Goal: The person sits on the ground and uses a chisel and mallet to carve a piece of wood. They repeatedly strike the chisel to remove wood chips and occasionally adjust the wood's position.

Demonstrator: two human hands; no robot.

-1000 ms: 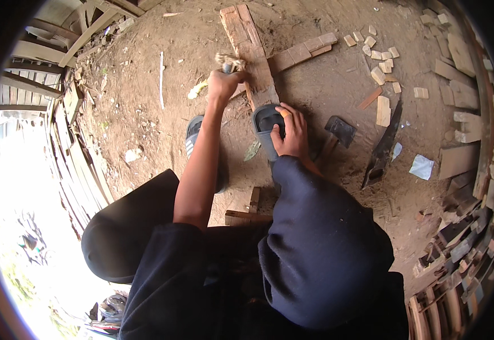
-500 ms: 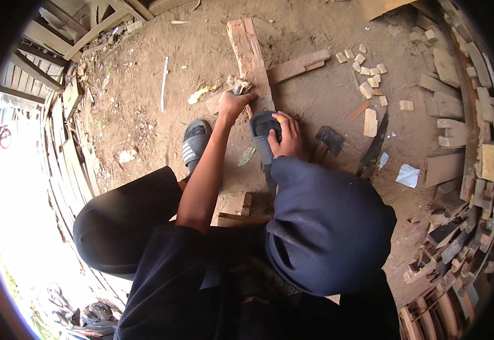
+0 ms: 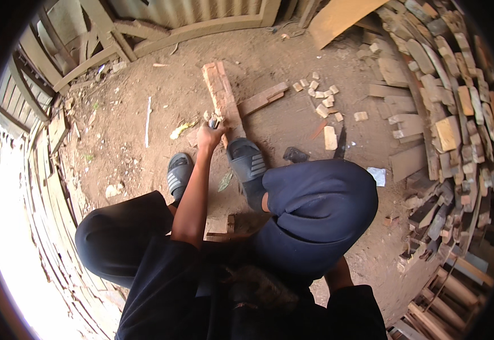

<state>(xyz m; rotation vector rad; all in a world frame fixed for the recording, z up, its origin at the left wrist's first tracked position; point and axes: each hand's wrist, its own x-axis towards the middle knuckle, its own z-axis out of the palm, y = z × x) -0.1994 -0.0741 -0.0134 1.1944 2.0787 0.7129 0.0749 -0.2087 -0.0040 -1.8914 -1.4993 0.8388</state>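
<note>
My left hand point(image 3: 210, 136) is closed round a short tool with a dark, shiny end point(image 3: 213, 123), its kind too small to make out. It rests at the left edge of a long wooden beam point(image 3: 224, 96), whose split, rough side faces left. Pale wood shavings lie by the fingers. My right sandal point(image 3: 246, 158) presses on the near end of the beam. Only part of my right forearm point(image 3: 338, 276) shows behind the right knee; the hand itself is hidden. A black metal tool head point(image 3: 296, 154) lies on the ground just beyond that knee.
A second plank point(image 3: 264, 98) lies against the beam's right side. Several small wood blocks point(image 3: 327, 102) are scattered farther right, near a dark blade point(image 3: 341, 141). Stacked timber point(image 3: 428, 102) lines the right side; a board fence point(image 3: 51, 192) runs along the left.
My right hand has left the right sandal and gone back out of sight behind the right knee. My left hand still grips the tool at the beam. The view has tilted up and rightward.
</note>
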